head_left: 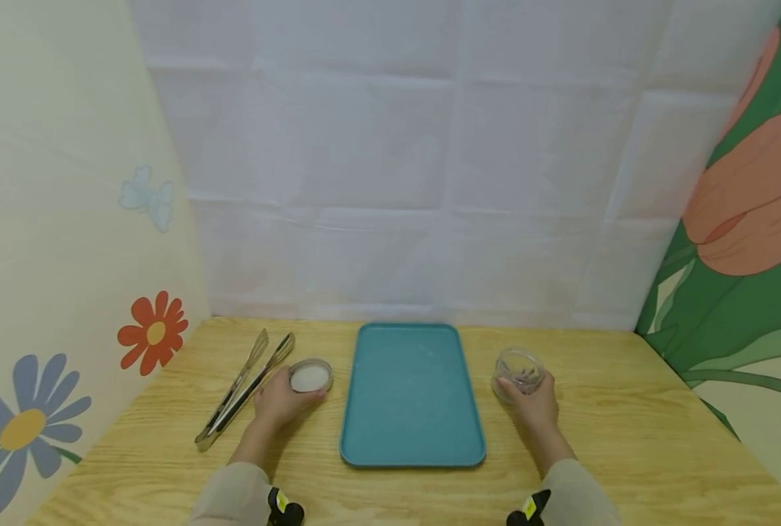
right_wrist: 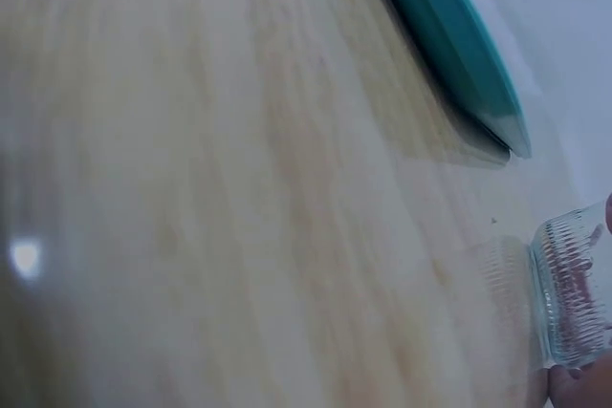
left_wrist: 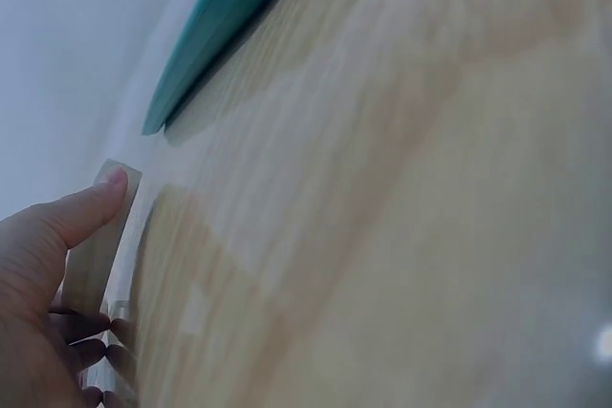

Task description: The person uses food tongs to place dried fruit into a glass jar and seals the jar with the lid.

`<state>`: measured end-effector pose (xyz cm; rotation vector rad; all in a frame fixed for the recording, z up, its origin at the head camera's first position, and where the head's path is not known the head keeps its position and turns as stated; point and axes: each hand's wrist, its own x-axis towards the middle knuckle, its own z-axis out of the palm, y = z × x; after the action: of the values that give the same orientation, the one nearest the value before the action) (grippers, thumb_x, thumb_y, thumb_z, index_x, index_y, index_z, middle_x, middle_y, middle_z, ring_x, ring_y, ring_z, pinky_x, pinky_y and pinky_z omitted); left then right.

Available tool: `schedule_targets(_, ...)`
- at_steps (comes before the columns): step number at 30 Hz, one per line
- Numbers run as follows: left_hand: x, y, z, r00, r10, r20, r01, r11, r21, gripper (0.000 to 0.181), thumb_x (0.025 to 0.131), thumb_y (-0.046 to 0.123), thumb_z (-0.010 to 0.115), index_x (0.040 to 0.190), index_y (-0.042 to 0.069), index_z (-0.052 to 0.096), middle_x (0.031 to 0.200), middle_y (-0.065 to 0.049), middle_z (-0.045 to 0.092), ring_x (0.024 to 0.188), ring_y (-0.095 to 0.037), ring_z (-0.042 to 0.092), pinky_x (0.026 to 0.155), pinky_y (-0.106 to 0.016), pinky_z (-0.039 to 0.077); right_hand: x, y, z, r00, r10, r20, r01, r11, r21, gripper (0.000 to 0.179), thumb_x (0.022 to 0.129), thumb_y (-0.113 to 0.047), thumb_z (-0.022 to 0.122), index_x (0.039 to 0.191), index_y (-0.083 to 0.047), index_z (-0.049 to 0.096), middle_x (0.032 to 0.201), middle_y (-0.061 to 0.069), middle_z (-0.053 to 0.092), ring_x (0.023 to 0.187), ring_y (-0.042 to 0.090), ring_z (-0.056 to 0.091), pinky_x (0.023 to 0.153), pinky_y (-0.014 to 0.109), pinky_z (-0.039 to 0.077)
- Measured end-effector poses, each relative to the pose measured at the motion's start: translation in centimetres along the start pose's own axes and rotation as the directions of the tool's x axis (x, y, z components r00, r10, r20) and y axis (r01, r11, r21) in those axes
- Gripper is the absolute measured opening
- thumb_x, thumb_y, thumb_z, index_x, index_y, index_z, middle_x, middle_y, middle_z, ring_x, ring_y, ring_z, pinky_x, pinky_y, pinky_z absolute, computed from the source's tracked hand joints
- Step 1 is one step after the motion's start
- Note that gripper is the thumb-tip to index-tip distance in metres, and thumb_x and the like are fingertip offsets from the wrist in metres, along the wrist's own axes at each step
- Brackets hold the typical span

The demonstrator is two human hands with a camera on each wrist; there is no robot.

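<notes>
My left hand grips a small, shallow round container with a pale rim and a white inside, left of the tray. In the left wrist view its tan side wall shows with the thumb against it. To the right of the tray, my right hand holds a clear glass jar round its side. The right wrist view shows the jar's ribbed wall and its base at the tabletop, with only parts of the fingers visible. What the jar contains is hard to make out.
A blue-green rectangular tray lies mid-table between the hands. Metal tongs with dark grips lie just left of the left hand. A white cloth hangs behind the wooden table, and flower-patterned cloths flank it.
</notes>
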<state>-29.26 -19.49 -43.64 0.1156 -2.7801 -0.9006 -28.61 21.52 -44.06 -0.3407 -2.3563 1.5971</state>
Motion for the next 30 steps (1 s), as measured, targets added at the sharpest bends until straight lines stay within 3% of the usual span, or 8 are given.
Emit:
schedule_targets(12, -0.2, 0.1, -0.4, 1.0, -0.028, -0.002, 0.028, 0.996, -0.08, 0.079, 0.064, 0.044, 0.071, 0.119, -0.002, 0.038, 0.11, -0.023, 0.05, 0.098, -0.039, 0.045, 0.079, -0.055, 0.023, -0.3, -0.4, -0.1, 1.0, 0.027, 0.003, -0.027, 0.999, 0.017, 0.096, 0.07, -0.043, 0.066, 0.135, 0.0, 0.01, 0.13, 0.028, 0.025, 0.118, 0.041, 0.022, 0.093, 0.049, 0.02)
schedule_targets(17, -0.3, 0.5, -0.5, 1.0, 0.002, -0.012, -0.004, 0.986, -0.164, 0.077, 0.065, 0.039, 0.072, 0.119, -0.005, 0.039, 0.108, -0.023, 0.05, 0.095, -0.036, 0.047, 0.077, -0.051, 0.03, -0.2, -0.4, -0.1, 0.998, 0.052, -0.031, -0.052, 0.999, 0.01, 0.099, 0.069, -0.043, 0.068, 0.136, 0.0, 0.009, 0.131, 0.029, 0.023, 0.118, 0.043, 0.02, 0.093, 0.05, 0.018)
schedule_targets(22, -0.2, 1.1, -0.7, 1.0, 0.018, -0.013, -0.021, 0.97, -0.24, 0.077, 0.065, 0.033, 0.074, 0.119, -0.007, 0.038, 0.106, -0.023, 0.05, 0.092, -0.035, 0.049, 0.073, -0.048, 0.037, -0.2, -0.7, -0.1, 0.994, 0.086, -0.063, -0.08, 0.994, 0.079, 0.099, 0.068, -0.038, 0.07, 0.137, -0.001, 0.009, 0.133, 0.027, 0.021, 0.12, 0.042, 0.018, 0.094, 0.049, 0.018)
schedule_targets(30, 0.2, 2.1, -1.1, 1.0, 0.02, -0.002, -0.019, 0.95, -0.312, 0.079, 0.065, 0.025, 0.075, 0.123, -0.007, 0.033, 0.11, -0.025, 0.046, 0.096, -0.038, 0.047, 0.076, -0.048, 0.038, 0.2, -1.7, -0.1, 0.995, 0.037, -0.09, -0.031, 0.997, 0.068, 0.099, 0.065, -0.039, 0.073, 0.134, 0.004, 0.016, 0.132, 0.027, 0.024, 0.118, 0.04, 0.024, 0.093, 0.047, 0.024)
